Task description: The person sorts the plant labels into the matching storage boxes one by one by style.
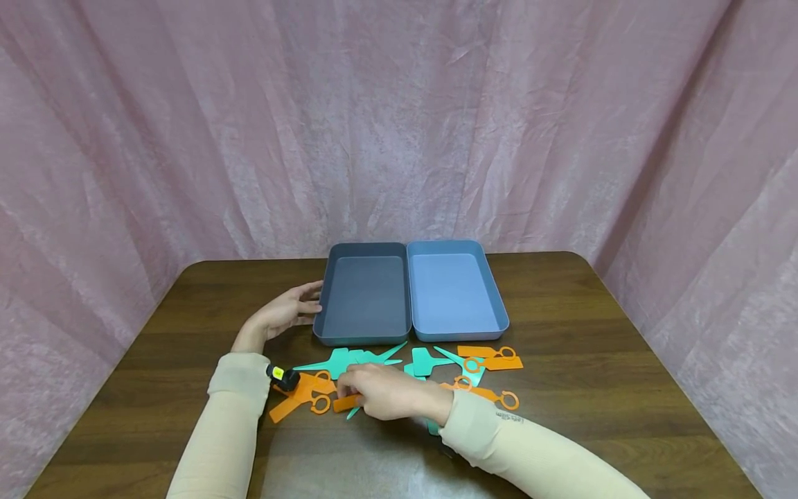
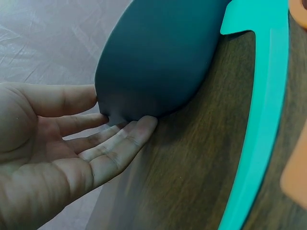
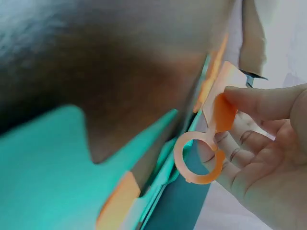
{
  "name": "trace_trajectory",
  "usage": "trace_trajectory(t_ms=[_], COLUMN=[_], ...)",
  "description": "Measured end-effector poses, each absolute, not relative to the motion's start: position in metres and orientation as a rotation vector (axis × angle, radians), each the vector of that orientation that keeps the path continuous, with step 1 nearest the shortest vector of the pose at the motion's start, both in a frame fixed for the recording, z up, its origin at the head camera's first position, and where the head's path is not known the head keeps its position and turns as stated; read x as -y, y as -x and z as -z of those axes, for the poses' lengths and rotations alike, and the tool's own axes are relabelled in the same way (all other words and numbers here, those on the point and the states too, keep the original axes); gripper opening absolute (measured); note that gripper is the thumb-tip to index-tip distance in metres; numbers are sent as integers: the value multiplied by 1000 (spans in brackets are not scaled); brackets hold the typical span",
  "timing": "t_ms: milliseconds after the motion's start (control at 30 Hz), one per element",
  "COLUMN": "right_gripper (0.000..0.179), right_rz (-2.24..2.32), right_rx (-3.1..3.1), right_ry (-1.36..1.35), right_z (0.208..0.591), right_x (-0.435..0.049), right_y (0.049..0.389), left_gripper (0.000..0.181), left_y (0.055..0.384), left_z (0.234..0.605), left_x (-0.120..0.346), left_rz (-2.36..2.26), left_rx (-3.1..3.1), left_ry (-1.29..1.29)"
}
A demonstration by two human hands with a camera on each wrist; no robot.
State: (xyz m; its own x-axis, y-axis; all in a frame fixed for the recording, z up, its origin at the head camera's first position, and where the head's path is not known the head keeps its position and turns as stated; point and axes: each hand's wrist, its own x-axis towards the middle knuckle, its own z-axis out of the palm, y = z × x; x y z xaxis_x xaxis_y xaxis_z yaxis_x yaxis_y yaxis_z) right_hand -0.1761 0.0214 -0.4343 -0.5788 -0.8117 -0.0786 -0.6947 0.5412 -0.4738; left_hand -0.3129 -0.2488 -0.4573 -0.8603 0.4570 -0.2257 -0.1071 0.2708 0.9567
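My right hand (image 1: 393, 390) pinches an orange plastic tag (image 3: 224, 115) between thumb and fingers, low over the table. An open ring at the tag's end hangs free in the right wrist view. My left hand (image 1: 289, 310) touches the left wall of the dark grey tray (image 1: 368, 298), its fingers mostly straight against the lower edge in the left wrist view. Green T-shaped plant labels (image 1: 339, 362) lie in front of the trays, some partly hidden by my right hand and arm. Left of my right hand lie other orange ring tags (image 1: 299, 398).
A blue tray (image 1: 458, 291) stands directly right of the grey one, with nothing in it. More orange ring tags (image 1: 505, 362) and green labels (image 1: 422, 360) are scattered in front of it. A pink curtain (image 1: 399, 125) hangs behind the brown wooden table (image 1: 573, 374).
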Motion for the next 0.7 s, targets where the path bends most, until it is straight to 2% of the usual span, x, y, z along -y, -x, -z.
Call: trace_trajectory(t_ms=[700], right_gripper=[20], right_rz=[1040], right_rx=[-2425], right_ry=[1095], right_z=[387], right_x=[-60], right_y=[206], left_gripper=[69], left_y=[316], left_z=[456], left_x=[244], left_rz=[-1638], left_rx=[-2073], left_ry=[-306])
